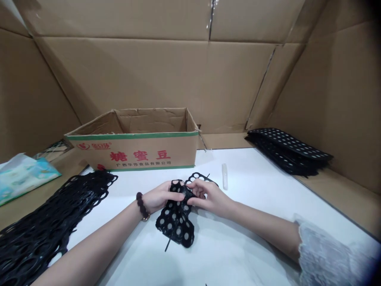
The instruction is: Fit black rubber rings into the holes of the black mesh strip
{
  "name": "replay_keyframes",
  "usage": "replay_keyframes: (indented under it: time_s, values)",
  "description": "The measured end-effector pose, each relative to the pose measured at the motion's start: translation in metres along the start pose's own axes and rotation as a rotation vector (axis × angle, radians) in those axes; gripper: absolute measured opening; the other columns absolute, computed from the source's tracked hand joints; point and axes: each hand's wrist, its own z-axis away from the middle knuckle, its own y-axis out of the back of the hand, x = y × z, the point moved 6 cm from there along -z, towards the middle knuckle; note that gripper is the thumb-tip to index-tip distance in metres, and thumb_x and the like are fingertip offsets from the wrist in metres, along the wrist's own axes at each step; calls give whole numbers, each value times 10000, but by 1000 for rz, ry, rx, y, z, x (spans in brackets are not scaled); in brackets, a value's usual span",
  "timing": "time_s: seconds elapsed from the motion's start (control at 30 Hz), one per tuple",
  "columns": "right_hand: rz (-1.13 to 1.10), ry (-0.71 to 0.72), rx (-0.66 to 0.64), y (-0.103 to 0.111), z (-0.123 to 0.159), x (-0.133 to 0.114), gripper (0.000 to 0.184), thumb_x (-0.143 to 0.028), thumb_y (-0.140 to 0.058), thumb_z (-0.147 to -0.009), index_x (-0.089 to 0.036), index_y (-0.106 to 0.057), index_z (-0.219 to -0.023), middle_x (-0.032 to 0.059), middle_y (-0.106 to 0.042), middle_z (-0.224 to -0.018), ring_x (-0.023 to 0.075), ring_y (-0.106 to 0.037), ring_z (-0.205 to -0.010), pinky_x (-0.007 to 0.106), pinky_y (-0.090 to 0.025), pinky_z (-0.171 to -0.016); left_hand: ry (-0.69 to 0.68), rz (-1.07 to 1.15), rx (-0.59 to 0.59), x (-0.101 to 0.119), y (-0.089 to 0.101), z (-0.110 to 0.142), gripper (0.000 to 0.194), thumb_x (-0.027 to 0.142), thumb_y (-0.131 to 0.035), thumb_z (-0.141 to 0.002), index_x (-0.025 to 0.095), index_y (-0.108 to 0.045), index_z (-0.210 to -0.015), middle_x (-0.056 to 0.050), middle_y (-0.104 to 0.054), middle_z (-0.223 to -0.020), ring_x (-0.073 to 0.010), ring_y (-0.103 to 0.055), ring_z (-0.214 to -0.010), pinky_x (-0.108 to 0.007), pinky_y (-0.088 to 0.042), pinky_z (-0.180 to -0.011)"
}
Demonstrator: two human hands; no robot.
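Both hands are on a black piece with pale dots, gathered in the middle and fanning out toward me. My left hand is closed on its left side, thumb laid across the front. My right hand pinches the gathered part from the right with curled fingers. Whether the dots are holes or print, I cannot tell. A thin dark strip sticks out below the piece. Just behind my right hand, partly covered by it, lies a flat black piece with large round holes.
A cardboard box with red lettering stands behind my hands. Black ring-patterned strips lie at left, beside a tissue pack. A small translucent tube lies right of centre. Folded dotted black sheets are stacked at the right. Cardboard walls surround the white tabletop.
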Motion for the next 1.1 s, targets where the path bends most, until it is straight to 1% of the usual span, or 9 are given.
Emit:
replay_keyframes:
  time_s: [0.1,0.17,0.3,0.5,0.7,0.77,0.87,0.97,1.1]
  values:
    - [-276,-133,-52,-5,0,9,315,-407,-551,-735,-148,-501,-908,-43,-479,-551,84,-502,-456,200,-403,-440,17,-45,-2,1,-1,0,170,134,-650,-635,123,-559,-779,2,-549,-718,-109,-490,-669,-225,-355,-639]
    - [-377,-193,-85,-7,-1,13,319,-417,-538,-741,-137,-514,-892,-38,-505,-504,85,-501,-404,189,-391,-390,16,-65,-14,3,-2,0,155,133,-650,-635,124,-556,-759,8,-552,-705,-107,-487,-669,-222,-349,-640]
    - [-430,-219,-96,-3,-4,16,330,-417,-532,-747,-111,-554,-871,-4,-558,-482,81,-510,-388,170,-387,-372,17,-54,-54,3,-7,0,167,162,-645,-644,129,-561,-784,-4,-581,-742,-119,-506,-686,-237,-357,-661]
    - [-412,-220,-136,-2,-2,13,323,-410,-506,-767,-110,-566,-872,-4,-558,-476,76,-513,-387,157,-378,-370,23,-67,-78,3,-8,-1,177,170,-652,-637,122,-573,-788,-3,-578,-715,-105,-498,-641,-227,-369,-642]
    - [-350,-200,-152,5,-3,16,348,-427,-450,-792,-111,-560,-885,11,-570,-525,79,-498,-401,176,-368,-384,46,-72,-110,3,-9,1,200,151,-624,-653,104,-593,-845,-39,-600,-763,-124,-522,-686,-226,-388,-647]
    - [-298,-170,-94,18,-3,15,339,-416,-448,-795,-108,-553,-887,35,-589,-609,88,-520,-467,193,-393,-434,60,-54,-60,1,-5,0,213,133,-630,-640,108,-594,-849,-40,-605,-769,-120,-528,-676,-220,-391,-632]
    - [-108,-46,9,34,-1,3,263,-365,-465,-796,-123,-554,-851,56,-587,-750,108,-531,-632,219,-416,-569,61,-29,30,-1,-1,0,247,156,-643,-635,113,-592,-872,-55,-615,-814,-135,-543,-703,-233,-399,-652]
    - [131,44,6,28,5,-13,206,-350,-479,-792,-152,-530,-763,15,-540,-684,98,-471,-611,210,-376,-563,52,-46,54,-1,0,-1,253,178,-652,-629,106,-596,-866,-59,-617,-816,-144,-543,-711,-240,-396,-656]
    - [266,0,-13,11,7,-10,230,-386,-563,-728,-170,-486,-745,-17,-496,-627,89,-430,-562,197,-341,-518,38,-86,67,1,1,0,187,181,-649,-620,104,-593,-781,-32,-598,-743,-126,-517,-659,-231,-375,-624]
